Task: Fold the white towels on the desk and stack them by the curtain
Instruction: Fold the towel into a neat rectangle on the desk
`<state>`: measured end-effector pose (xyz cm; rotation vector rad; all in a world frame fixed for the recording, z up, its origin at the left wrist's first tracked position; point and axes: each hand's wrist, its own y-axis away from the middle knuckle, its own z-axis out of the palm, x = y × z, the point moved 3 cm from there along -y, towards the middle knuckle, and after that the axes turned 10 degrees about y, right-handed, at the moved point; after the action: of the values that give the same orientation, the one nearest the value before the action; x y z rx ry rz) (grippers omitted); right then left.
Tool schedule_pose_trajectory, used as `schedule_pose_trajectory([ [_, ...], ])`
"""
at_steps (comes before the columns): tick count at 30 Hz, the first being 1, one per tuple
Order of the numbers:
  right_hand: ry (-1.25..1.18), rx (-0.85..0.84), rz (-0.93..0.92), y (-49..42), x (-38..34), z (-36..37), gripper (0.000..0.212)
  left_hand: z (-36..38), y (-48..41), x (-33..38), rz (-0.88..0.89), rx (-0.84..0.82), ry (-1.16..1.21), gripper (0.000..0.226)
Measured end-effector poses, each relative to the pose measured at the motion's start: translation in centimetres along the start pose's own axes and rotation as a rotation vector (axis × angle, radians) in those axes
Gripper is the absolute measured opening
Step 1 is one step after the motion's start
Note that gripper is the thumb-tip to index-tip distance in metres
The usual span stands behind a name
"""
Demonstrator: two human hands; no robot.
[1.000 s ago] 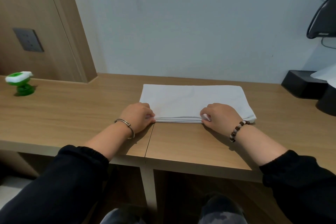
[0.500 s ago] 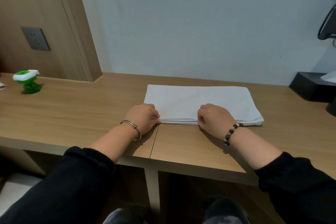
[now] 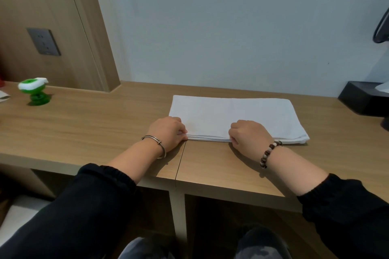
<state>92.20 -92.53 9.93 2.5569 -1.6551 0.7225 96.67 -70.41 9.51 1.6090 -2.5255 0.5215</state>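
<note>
Towel [image 3: 231,111], folded, lay flat on the counter [image 3: 84,128]. Left hand [image 3: 168,132] stayed pinching its near left corner; right hand [image 3: 249,134] had slid inward along the near edge, fingers [image 3: 236,127] curled on the layers, likely preparing another fold.

Right hand [image 3: 249,135] drawn closer to left hand [image 3: 168,132]
Sits further in along the near edge of the folded white towel [image 3: 231,111] than a second ago, pinching it nearer the middle and baring more of the right corner.
</note>
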Motion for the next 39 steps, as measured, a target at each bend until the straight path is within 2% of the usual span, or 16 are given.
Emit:
schedule_pose_trajectory([
  [7, 0.029, -0.06, 0.018, 0.6, 0.0, 0.4, 0.025, -0.7, 0.7, -1.2, 0.052, -0.035, 0.075, 0.016],
  [15, -0.001, -0.055, 0.108, 0.5, 0.0, 0.1, 0.025, -1.4, 1.5, -2.1, 0.024, 0.02, 0.031, 0.01],
  [18, -0.076, -0.099, 0.177, -0.6, 0.2, -0.1, 0.035, -1.7, 1.2, -1.6, 0.039, -0.016, -0.033, 0.01],
  [23, -0.285, -0.142, 0.253, -1.7, 0.6, -0.1, 0.022, -2.2, -0.8, 0.3, 0.02, -0.187, -0.185, 0.026],
  [27, -0.255, -0.13, 0.218, -1.4, 0.7, 0.1, 0.014, -1.0, -3.3, 2.3, 0.09, -0.128, 0.126, 0.038],
  [29, -0.274, -0.112, 0.22, -1.2, 0.8, 0.1, 0.013, 0.8, -4.3, 3.1, 0.072, -0.216, 0.12, 0.045],
  [32, -0.259, -0.077, 0.201, -0.8, 0.6, 0.1, 0.018, 3.7, -5.0, 3.3, 0.022, -0.384, -0.01, 0.05],
  [36, -0.147, -0.025, 0.134, -0.8, 0.1, 0.2, 0.02, 5.1, -4.8, 2.5, -0.001, -0.362, -0.035, 0.055],
  [39, -0.103, 0.039, 0.117, -0.9, 0.4, -0.4, 0.012, 5.3, -4.8, 2.5, -0.005, -0.339, -0.036, 0.052],
])
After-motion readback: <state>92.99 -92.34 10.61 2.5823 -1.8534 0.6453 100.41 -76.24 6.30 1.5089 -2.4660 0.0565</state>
